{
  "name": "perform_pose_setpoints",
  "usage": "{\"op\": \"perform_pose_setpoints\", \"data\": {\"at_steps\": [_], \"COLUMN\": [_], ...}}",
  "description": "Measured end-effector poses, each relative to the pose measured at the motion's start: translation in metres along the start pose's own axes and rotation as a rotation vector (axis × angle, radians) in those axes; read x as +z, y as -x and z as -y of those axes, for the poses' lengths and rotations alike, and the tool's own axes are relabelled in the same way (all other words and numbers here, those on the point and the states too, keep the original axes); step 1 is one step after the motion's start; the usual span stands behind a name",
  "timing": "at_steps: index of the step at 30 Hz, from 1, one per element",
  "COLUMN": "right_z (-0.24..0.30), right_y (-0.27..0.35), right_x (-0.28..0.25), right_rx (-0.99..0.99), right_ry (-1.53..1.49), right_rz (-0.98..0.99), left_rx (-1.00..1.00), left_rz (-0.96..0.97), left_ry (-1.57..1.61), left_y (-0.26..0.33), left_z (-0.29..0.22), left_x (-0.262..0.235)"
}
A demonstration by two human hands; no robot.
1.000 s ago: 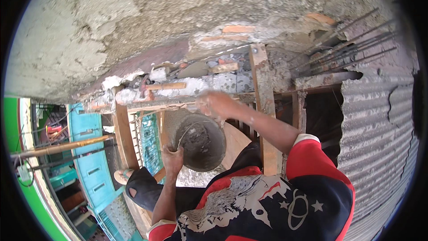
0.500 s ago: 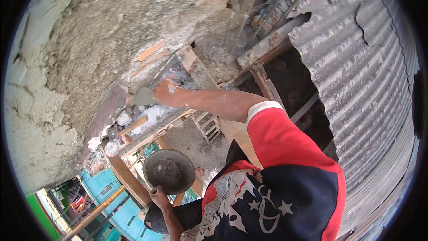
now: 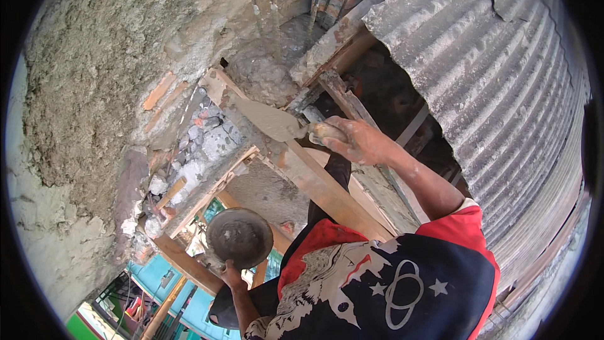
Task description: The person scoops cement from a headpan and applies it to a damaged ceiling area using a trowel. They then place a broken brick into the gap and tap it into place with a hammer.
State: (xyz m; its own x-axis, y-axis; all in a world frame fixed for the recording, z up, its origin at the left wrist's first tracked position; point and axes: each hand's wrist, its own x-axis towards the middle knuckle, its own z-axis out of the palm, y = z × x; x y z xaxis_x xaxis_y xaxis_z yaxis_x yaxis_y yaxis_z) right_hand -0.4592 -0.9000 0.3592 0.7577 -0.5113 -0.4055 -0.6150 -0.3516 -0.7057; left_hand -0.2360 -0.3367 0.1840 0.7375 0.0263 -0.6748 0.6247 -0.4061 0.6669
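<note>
My right hand (image 3: 363, 142) is closed round the handle of a pointed trowel (image 3: 267, 119). Its grey, mortar-smeared blade lies flat over a wooden plank (image 3: 223, 86) at the upper edge of an opening. Lower down, my left hand (image 3: 232, 276) grips the rim of a round dark bowl (image 3: 240, 237), which holds some grey mortar. Left of the blade, broken rubble and pale mortar (image 3: 211, 145) fill a ledge between the wall and the boards.
A rough plastered wall (image 3: 75, 107) rises on the left. Steel rods (image 3: 275, 6) stick up at the top. Corrugated roofing (image 3: 478, 88) with a ragged edge covers the right, beside a dark gap (image 3: 396, 82). Below the boards, a long pole (image 3: 165, 308) crosses the lower left.
My right hand has drawn back to the right from the rubble ledge, bringing the trowel over the plank. My left hand still holds the bowl. The view has shifted a little.
</note>
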Motion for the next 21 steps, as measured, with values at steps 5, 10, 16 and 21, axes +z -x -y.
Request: {"op": "perform_pose_setpoints", "data": {"at_steps": [5,10,16,21], "right_z": [-0.036,-0.037,-0.011,0.029], "right_y": [-0.039,-0.080,-0.075,-0.054], "right_x": [-0.005,0.001,0.043,0.063], "right_rx": [0.122,0.239,0.185,0.093], "right_ry": [-0.130,-0.151,-0.111,-0.173], "right_rz": [0.036,-0.017,-0.304,-0.413], "left_rx": [0.004,0.037,0.016,0.006], "left_rz": [-0.087,-0.101,-0.149,-0.230], "left_ry": [-0.046,-0.066,-0.148,-0.174], "left_y": [0.020,0.022,0.015,0.043], "left_z": [-0.020,-0.023,-0.004,-0.043], "left_x": [0.015,0.021,0.011,0.034]}}
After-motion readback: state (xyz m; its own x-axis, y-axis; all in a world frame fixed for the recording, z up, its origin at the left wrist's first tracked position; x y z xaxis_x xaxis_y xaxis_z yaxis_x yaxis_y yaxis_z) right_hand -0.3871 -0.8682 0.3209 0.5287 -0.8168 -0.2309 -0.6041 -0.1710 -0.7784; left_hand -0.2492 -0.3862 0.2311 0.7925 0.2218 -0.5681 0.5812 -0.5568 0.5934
